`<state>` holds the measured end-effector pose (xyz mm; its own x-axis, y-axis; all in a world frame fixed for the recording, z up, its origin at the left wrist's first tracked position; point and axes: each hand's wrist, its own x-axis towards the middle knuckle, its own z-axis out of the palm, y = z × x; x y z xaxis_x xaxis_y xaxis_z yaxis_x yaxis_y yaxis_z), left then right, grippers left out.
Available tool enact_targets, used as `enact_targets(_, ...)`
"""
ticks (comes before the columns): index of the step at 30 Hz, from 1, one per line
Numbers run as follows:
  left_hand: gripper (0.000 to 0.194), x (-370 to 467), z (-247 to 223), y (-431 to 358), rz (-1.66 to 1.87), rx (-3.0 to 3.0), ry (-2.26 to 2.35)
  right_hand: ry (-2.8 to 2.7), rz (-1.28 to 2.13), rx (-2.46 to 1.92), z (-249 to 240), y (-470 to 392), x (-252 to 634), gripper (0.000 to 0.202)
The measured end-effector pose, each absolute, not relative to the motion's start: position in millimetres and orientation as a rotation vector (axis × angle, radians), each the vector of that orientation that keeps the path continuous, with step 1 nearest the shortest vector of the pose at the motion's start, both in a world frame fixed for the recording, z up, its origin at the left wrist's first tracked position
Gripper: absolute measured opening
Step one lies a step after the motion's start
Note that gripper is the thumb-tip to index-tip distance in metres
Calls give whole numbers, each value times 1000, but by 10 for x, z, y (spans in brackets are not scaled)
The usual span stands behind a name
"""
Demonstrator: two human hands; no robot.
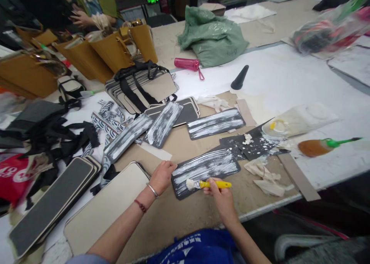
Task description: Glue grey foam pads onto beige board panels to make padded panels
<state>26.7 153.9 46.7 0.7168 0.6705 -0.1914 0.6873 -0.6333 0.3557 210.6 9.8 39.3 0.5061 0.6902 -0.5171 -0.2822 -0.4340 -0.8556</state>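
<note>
A dark grey rectangular panel (206, 169) with rounded corners lies in front of me, streaked with white paste. My left hand (162, 175) has its fingers closed on the panel's upper left corner. In my right hand (221, 198) is a paintbrush (219, 184) with a yellow handle, its white-coated bristles resting on the lower left part of the panel. Behind it lie more streaked panels: one on the right (216, 123), one in the middle (163, 125) and one on the left (128, 137).
A clear tub (274, 127) stands by paste-spattered dark sheets (254, 146). Right of it lies an amber bottle (313, 147) with a green top. Stacked boards (54, 206) lie at left; strapped boards (156, 84), tan bags (106, 54) and a green sack (214, 36) stand behind. A person (95, 5) is beyond.
</note>
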Motion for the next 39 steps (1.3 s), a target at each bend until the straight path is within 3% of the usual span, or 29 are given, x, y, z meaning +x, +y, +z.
enact_targets(10, 26, 467, 590, 1593, 35, 2316, 1138, -316, 1151, -1693, 423, 93, 2082, 48)
enact_targets(15, 21, 388, 617, 1612, 126, 1918, 1103, -312, 1137, -1685, 424, 90, 2084, 49)
enact_targets(24, 32, 163, 546, 1264, 218, 1150, 1095, -333, 1117, -1696, 458, 94, 2063, 50)
enact_targets(31, 15, 198, 311, 950, 362, 1338, 1209, -383, 1062, -1668, 423, 0, 2255, 47)
enact_targets(39, 24, 276, 250, 883, 422, 1355, 1291, -427, 610, -1987, 493, -233, 3286, 54)
